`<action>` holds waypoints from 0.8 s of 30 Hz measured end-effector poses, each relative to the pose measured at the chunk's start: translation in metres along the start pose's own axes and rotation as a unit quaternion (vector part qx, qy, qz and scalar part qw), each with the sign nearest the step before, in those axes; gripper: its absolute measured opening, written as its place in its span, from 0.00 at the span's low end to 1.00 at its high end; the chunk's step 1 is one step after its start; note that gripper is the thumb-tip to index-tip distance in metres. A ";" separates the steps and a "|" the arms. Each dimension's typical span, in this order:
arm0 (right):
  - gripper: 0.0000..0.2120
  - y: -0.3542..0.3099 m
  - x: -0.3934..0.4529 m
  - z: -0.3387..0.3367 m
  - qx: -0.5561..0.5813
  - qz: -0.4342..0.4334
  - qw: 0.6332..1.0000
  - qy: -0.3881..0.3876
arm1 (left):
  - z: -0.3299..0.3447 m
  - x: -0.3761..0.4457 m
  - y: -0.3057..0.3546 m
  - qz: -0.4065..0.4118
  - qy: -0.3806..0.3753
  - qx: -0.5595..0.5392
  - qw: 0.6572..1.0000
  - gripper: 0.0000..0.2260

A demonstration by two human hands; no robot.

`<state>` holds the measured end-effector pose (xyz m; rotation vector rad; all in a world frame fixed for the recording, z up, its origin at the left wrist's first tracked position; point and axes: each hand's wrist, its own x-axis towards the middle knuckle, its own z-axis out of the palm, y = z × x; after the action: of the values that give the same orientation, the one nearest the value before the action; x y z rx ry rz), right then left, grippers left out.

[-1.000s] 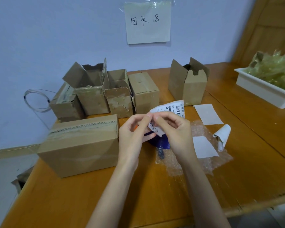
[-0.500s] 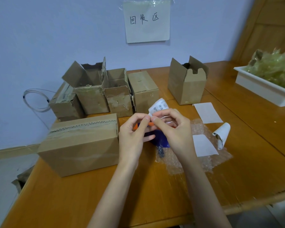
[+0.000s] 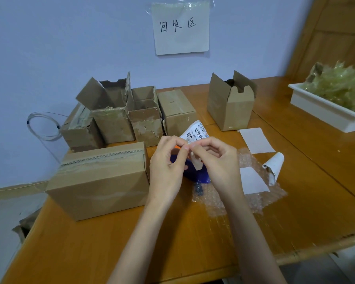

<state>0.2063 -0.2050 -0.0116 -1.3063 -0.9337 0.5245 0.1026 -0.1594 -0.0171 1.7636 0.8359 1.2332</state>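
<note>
A white shipping label (image 3: 196,131) with a barcode sticks up between my two hands above the middle of the wooden table (image 3: 111,242). My left hand (image 3: 168,169) pinches its lower edge with thumb and forefinger. My right hand (image 3: 215,160) pinches the same edge right beside it, fingertips almost touching. Under the hands lies a dark blue object (image 3: 199,175) with an orange part (image 3: 177,147), mostly hidden. A sheet of bubble wrap (image 3: 254,199) spreads beneath and to the right.
A taped cardboard box (image 3: 98,179) stands just left of my hands. Several opened boxes (image 3: 131,117) line the back, one more (image 3: 230,103) at back right. Two white paper pieces (image 3: 255,140) (image 3: 252,182) and a curled one (image 3: 275,167) lie right. A white tray (image 3: 324,111) holds used tape.
The label was folded down small between my fingers half a second ago; now more of it stands up with the barcode showing. Both hands stayed in place.
</note>
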 end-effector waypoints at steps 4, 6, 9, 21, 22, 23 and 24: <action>0.08 0.000 0.000 0.000 -0.013 0.005 1.000 0.012 | 0.001 0.001 -0.001 0.010 0.004 0.029 1.000 0.05; 0.06 0.000 -0.001 0.000 -0.058 -0.012 0.998 0.032 | 0.002 0.002 -0.002 0.015 0.006 0.038 0.999 0.05; 0.04 -0.001 -0.002 0.002 -0.148 -0.046 0.987 0.044 | 0.003 0.001 -0.001 0.019 0.017 0.043 0.999 0.05; 0.04 0.000 -0.003 0.004 -0.170 -0.019 0.985 0.039 | 0.006 0.002 -0.005 -0.031 0.036 0.000 0.999 0.08; 0.05 0.000 -0.003 0.004 -0.168 -0.015 0.985 0.040 | 0.007 0.003 -0.005 -0.031 0.039 0.000 0.999 0.08; 0.05 0.001 -0.003 0.005 -0.164 -0.010 0.986 0.040 | 0.007 0.002 -0.004 -0.032 0.043 0.004 0.999 0.08; 0.05 0.000 -0.003 0.005 -0.159 -0.004 0.987 0.038 | 0.007 0.002 -0.003 -0.034 0.047 0.010 0.998 0.08</action>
<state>0.2007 -0.2045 -0.0128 -1.5970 -0.9861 0.3235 0.1097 -0.1576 -0.0203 1.6894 0.9571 1.2761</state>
